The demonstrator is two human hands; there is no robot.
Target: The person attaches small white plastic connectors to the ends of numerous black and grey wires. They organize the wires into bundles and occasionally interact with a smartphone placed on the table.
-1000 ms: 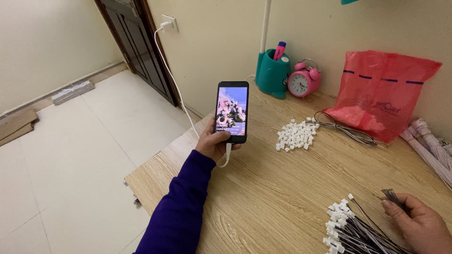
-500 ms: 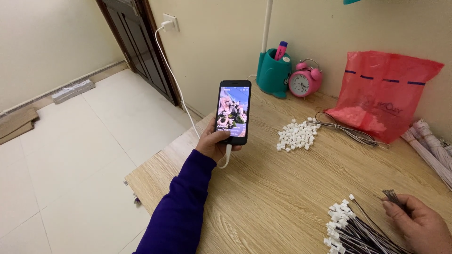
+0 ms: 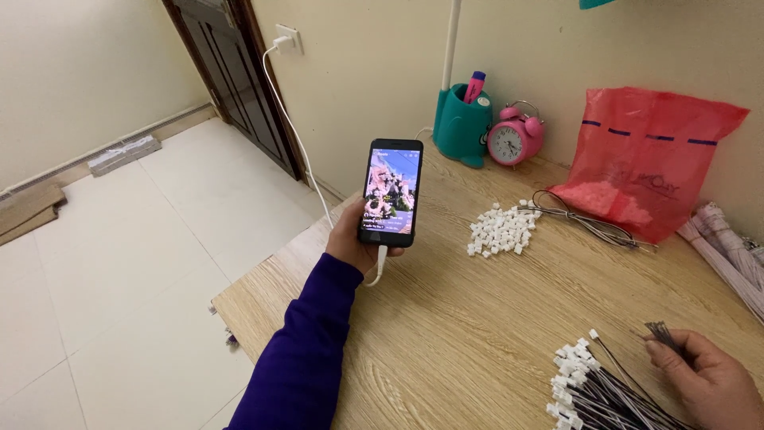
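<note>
Head view, looking down over a wooden table (image 3: pixel 477 318).

Left hand (image 3: pixel 354 239): raised above the table's left edge, fingers wrapped around the lower part of a black phone (image 3: pixel 391 192). The phone stands upright, screen lit with a colourful picture and facing the camera. A white cable (image 3: pixel 298 151) leaves the phone's bottom end, loops under the hand and runs up to a white charger (image 3: pixel 287 39) in the wall socket beside a dark door (image 3: pixel 231 80). The sleeve (image 3: pixel 306 350) on that arm is dark purple.

Right hand (image 3: pixel 708 382): low at the right corner of the view, resting on the table, fingertips pinched on the dark ends of a few thin wires (image 3: pixel 660 333). Just left of it lies a bundle of black and white wires (image 3: pixel 605 394), each tipped with a small white connector, the tips fanned towards the middle of the table. Whether this hand also touches the bundle cannot be told.

The two hands are well apart, each closed on its own thing.

Other things on the table:
- a loose pile of small white connectors (image 3: pixel 501 229) near the middle;
- a coil of thin grey wires (image 3: pixel 581 221) just right of that pile;
- a red plastic bag (image 3: pixel 649 159) leaning on the wall;
- a pink alarm clock (image 3: pixel 516 135) beside a teal pen holder (image 3: pixel 461 127) with a pink marker in it;
- rolls of pale paper (image 3: pixel 728 251) at the right edge.

Floor (image 3: pixel 119 263): pale tiles.
</note>
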